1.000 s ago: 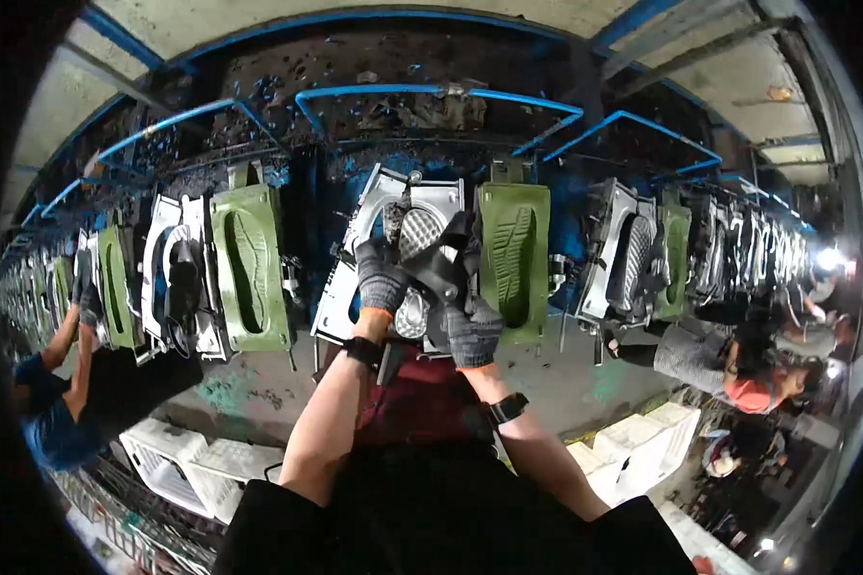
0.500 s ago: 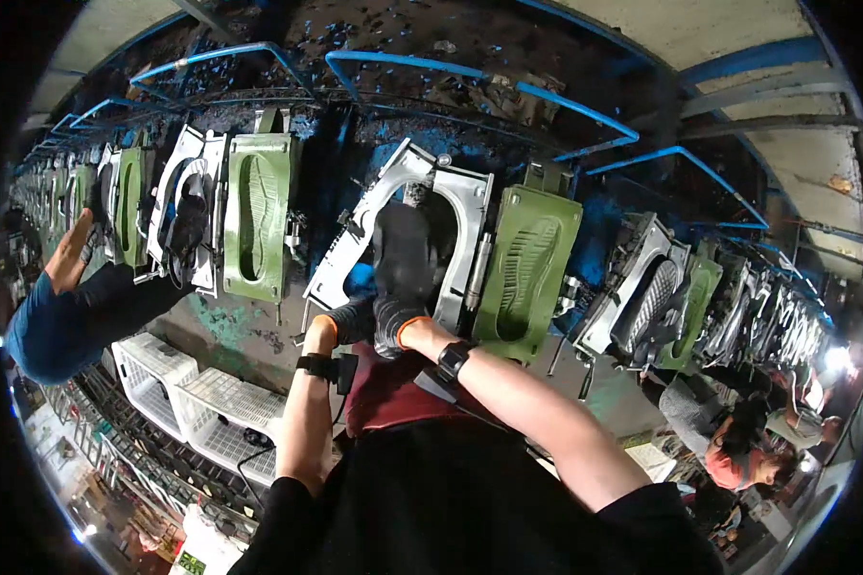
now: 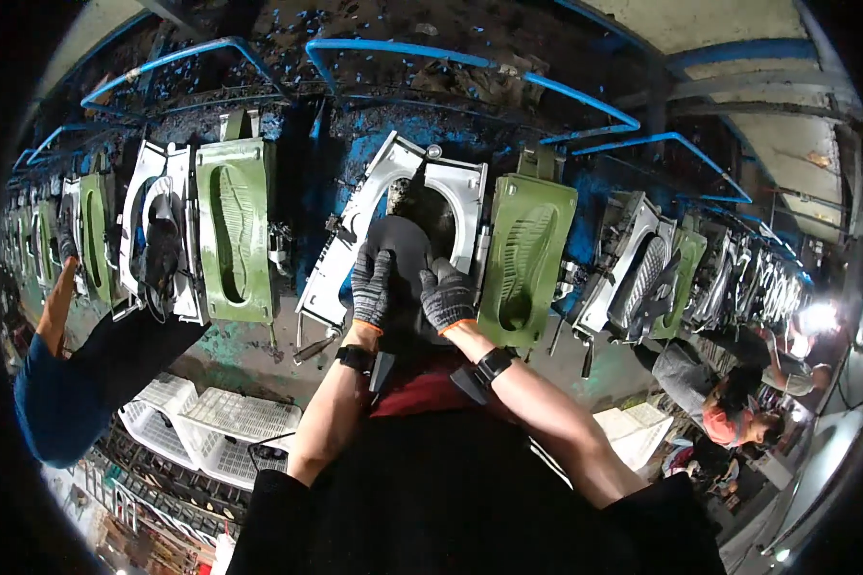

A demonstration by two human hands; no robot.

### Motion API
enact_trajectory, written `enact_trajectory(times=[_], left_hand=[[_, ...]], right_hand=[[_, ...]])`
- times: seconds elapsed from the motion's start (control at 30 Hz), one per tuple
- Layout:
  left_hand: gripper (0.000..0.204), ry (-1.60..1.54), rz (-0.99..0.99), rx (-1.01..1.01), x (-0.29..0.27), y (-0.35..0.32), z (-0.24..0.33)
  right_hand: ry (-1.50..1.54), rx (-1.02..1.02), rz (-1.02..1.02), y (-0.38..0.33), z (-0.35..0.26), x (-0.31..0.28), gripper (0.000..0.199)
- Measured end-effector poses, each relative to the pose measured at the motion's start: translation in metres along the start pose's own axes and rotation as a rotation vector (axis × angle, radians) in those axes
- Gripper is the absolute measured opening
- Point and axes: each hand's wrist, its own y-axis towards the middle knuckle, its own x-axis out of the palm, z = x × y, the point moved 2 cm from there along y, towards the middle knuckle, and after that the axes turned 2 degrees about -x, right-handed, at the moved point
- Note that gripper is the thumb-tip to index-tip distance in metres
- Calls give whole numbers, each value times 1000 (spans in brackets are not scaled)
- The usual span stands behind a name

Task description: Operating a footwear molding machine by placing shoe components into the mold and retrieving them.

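A dark grey shoe upper point(image 3: 399, 240), rounded at its far end, lies in front of me over the near part of an open silvery metal mould frame point(image 3: 343, 271). My left hand point(image 3: 371, 286), in a grey striped knit glove with an orange cuff, grips its left side. Gloved alike, my right hand point(image 3: 446, 293) presses its right side with bent fingers. The upper's near end runs down between my wrists into shadow. Just right of the frame stands a green mould plate point(image 3: 524, 259) with a sole-shaped hollow.
More moulds line up on both sides, including a green plate point(image 3: 235, 230) at left. Blue rails point(image 3: 403, 48) run behind them. White crates point(image 3: 238, 420) stand low at left. A person in blue point(image 3: 53, 402) is at far left, others point(image 3: 724, 407) at right.
My hands have moved apart and forward, from the upper's near end to its two sides. The upper's far end sits slightly nearer me, uncovering more of the frame's opening.
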Motion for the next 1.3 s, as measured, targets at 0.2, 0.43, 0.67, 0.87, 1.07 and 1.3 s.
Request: enact_trajectory(times=[0.2, 0.43, 0.67, 0.87, 1.07, 1.3], left_hand=[[41, 212, -26, 336, 73, 53, 56], [47, 300, -70, 87, 68, 28, 16], [44, 1587, -214, 605, 13, -50, 4], [89, 1841, -116, 194, -27, -90, 114], [158, 1735, -285, -70, -110, -103, 96], [121, 1500, -503, 126, -78, -133, 59]], right_hand=[[-60, 120, 268, 30, 49, 13, 28], [-194, 105, 153, 17, 95, 40, 27], [-693, -1272, -86, 56, -58, -24, 21], [-872, -1194, -117, 47, -72, -33, 26], [-689, -1121, 24, 31, -36, -26, 50], [-351, -794, 21, -33, -7, -5, 91]])
